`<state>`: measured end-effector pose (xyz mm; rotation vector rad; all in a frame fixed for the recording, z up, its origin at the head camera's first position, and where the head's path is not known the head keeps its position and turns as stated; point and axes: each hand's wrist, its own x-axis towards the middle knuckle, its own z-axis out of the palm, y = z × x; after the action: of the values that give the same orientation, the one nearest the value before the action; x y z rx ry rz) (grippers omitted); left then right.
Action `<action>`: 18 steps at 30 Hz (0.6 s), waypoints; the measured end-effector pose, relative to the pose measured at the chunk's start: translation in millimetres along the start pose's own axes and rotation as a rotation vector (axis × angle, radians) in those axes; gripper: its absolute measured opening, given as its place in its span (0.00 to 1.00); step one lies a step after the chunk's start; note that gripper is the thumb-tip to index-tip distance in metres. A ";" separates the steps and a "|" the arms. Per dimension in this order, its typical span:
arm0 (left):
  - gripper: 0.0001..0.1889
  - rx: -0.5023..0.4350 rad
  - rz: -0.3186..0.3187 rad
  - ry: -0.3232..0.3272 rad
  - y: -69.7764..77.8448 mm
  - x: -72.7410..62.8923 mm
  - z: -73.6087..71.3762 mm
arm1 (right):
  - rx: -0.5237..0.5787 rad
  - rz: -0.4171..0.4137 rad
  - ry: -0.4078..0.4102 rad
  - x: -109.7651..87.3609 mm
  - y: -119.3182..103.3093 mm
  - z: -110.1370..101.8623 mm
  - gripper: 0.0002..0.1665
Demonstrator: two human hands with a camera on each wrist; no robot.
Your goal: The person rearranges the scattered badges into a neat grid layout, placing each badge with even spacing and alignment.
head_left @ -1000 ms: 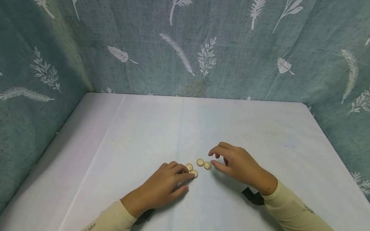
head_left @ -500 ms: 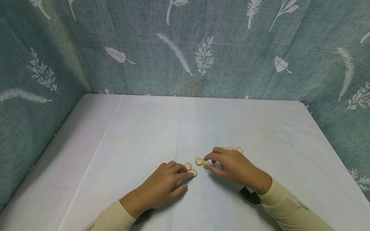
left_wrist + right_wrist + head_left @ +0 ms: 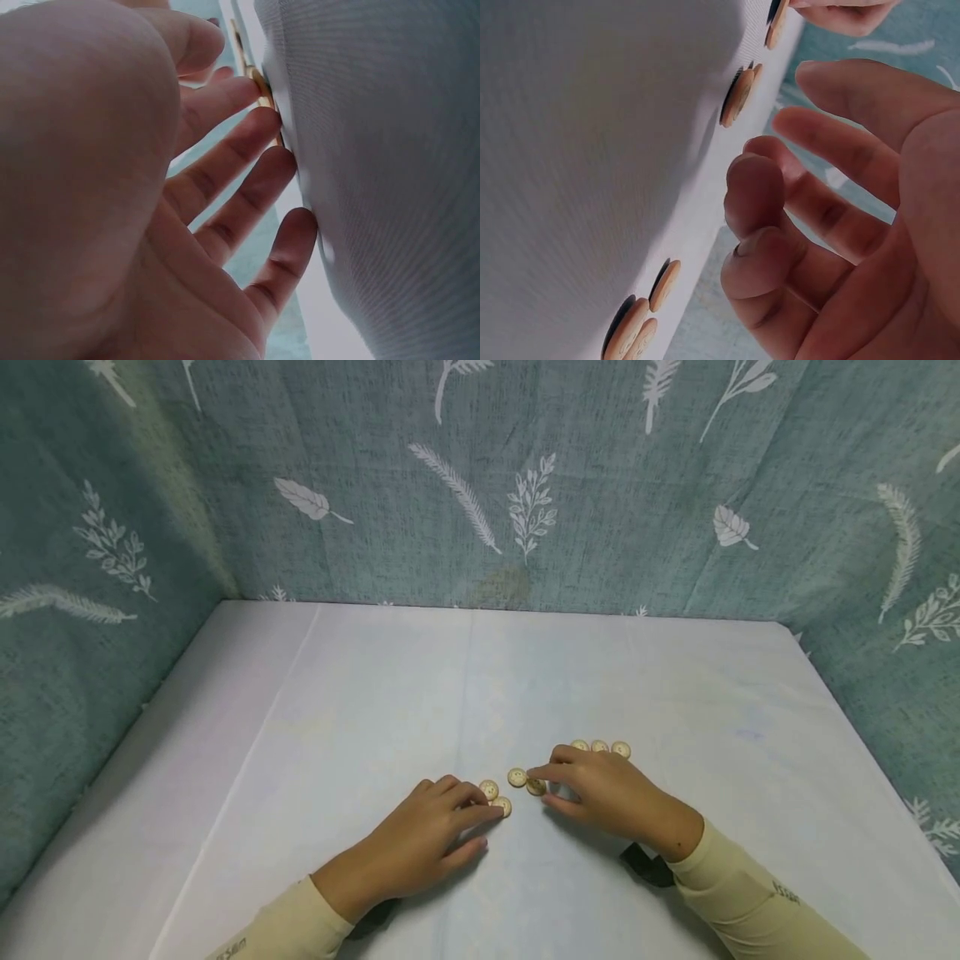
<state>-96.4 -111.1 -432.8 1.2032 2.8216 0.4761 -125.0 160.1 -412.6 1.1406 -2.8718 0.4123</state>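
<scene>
The right hand's [image 3: 607, 785] grip stands parted around a pale, round button [image 3: 536, 787], holding nothing; the left hand's [image 3: 423, 843] loosely spread grip rests a fingertip on another button [image 3: 506, 806]. The head view shows holed faces, the right wrist thin edges. Three buttons [image 3: 599, 746] line the white cloth-like worktop [image 3: 375, 693] beyond.

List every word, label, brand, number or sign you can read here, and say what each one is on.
None can be read for certain.
Left sleeve: dark lettering, too blurred to read.
Right sleeve: dark lettering, too small and blurred to read.
Buttons: faint face markings, too small to tell whether they are letters.
</scene>
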 end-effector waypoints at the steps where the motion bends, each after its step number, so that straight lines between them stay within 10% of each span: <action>1: 0.19 0.002 0.000 0.002 -0.1 0.2 -0.1 | 0.001 0.000 0.001 0.1 0.2 0.3 0.17; 18: 0.20 -0.005 -0.005 -0.016 0.6 1.6 -1.5 | 0.014 0.046 -0.085 -0.4 0.6 5.1 0.22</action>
<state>-97.3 -109.9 -431.1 1.1931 2.8080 0.4714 -124.7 159.6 -417.7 1.1228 -2.9773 0.3961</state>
